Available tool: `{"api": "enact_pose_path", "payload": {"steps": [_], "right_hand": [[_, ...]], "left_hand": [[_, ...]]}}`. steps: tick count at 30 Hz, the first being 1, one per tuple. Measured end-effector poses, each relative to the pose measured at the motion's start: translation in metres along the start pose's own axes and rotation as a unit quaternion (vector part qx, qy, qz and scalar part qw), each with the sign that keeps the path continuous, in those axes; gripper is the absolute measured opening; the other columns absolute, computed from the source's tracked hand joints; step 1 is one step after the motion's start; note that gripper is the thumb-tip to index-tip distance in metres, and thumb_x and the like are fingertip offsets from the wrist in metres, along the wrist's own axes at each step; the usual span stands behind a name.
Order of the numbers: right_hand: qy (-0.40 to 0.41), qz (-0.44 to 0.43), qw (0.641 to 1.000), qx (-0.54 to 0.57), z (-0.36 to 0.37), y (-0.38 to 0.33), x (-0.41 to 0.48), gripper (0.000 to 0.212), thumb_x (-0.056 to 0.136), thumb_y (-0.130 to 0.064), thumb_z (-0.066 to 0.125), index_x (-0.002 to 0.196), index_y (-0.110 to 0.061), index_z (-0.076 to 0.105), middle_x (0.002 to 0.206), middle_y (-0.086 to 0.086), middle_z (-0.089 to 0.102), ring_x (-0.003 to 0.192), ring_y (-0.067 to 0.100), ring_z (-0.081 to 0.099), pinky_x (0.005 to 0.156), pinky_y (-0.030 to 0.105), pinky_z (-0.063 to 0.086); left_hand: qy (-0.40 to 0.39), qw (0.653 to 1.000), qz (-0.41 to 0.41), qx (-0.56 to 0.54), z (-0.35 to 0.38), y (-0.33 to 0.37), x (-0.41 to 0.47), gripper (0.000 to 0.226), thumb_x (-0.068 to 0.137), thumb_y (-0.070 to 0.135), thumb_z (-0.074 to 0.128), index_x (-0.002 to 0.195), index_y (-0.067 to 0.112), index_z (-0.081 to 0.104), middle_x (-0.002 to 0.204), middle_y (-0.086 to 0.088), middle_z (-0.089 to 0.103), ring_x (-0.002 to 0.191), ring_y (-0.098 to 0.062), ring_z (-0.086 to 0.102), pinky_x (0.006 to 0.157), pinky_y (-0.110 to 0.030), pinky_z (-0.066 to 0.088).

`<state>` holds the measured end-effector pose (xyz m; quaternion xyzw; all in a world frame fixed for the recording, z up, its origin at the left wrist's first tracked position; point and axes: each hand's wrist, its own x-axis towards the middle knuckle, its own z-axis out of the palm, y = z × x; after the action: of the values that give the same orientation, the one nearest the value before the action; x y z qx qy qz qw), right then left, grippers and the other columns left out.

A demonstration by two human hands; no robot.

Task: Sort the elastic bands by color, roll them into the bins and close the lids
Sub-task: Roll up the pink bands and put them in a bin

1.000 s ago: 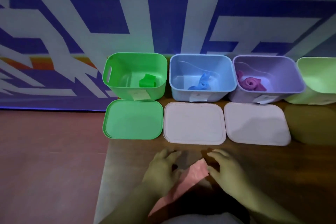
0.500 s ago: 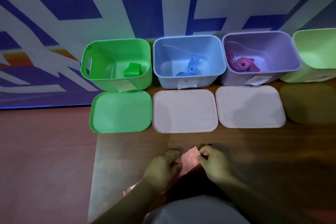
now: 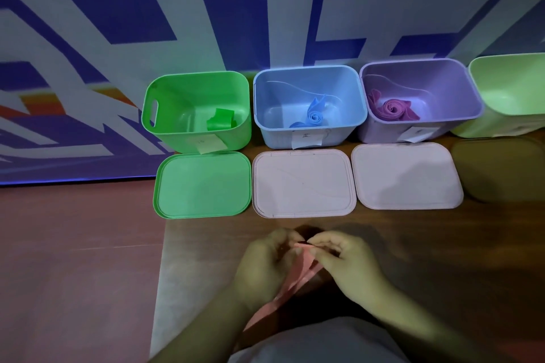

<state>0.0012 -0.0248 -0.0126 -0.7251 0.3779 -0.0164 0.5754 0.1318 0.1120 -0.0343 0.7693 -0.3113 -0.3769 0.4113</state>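
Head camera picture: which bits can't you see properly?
All in the head view:
The pink band: its top end is covered by the fingers of the left hand and the right hand, which pinch it.
The pale green bin: cut off by the right edge, so its contents are unseen.
The paper labels: writing too small and blurred.
The dark lid: in shadow, colour unclear.
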Motion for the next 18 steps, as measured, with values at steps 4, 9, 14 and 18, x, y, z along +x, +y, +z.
{"api": "enact_pose_path", "payload": {"steps": [4,9,14,18], "right_hand": [[0.036,0.018,0.998,-0.042,0.003,0.012,0.003,0.027,0.081,-0.006,0.071,0.084,-0.032,0.073,0.085,-0.02,0.073,0.083,-0.003,0.068,0.079,0.018,0.053],[0.044,0.081,0.982,-0.162,0.009,0.049,0.01,0.024,0.081,-0.022,0.071,0.079,-0.043,0.061,0.083,-0.025,0.068,0.085,-0.003,0.065,0.081,0.027,0.053],[0.028,0.114,0.965,-0.234,0.022,0.059,0.015,0.02,0.084,-0.016,0.068,0.096,-0.032,0.064,0.083,-0.016,0.061,0.084,0.012,0.063,0.076,0.026,0.048],[0.047,0.129,0.97,-0.203,0.026,0.058,0.017,0.024,0.082,-0.012,0.068,0.082,-0.035,0.061,0.084,-0.014,0.065,0.078,0.004,0.06,0.064,0.017,0.04]], "left_hand": [[0.02,0.999,-0.044,-0.007,-0.01,-0.009,-0.01,0.018,0.091,0.006,0.063,0.093,0.022,0.071,0.086,0.018,0.072,0.081,0.001,0.066,0.074,-0.012,0.047],[0.012,0.995,-0.095,-0.008,-0.021,-0.025,-0.028,0.015,0.092,0.012,0.063,0.091,0.025,0.072,0.089,0.016,0.074,0.085,0.001,0.068,0.078,-0.017,0.051],[0.022,0.994,-0.107,-0.026,-0.03,-0.027,-0.037,0.014,0.094,0.013,0.062,0.09,0.022,0.072,0.087,0.015,0.074,0.082,0.0,0.068,0.077,-0.017,0.052],[0.044,0.992,-0.115,-0.033,-0.035,-0.025,-0.039,0.014,0.094,0.015,0.062,0.085,0.022,0.071,0.08,0.012,0.073,0.074,-0.002,0.066,0.071,-0.019,0.051]]}}
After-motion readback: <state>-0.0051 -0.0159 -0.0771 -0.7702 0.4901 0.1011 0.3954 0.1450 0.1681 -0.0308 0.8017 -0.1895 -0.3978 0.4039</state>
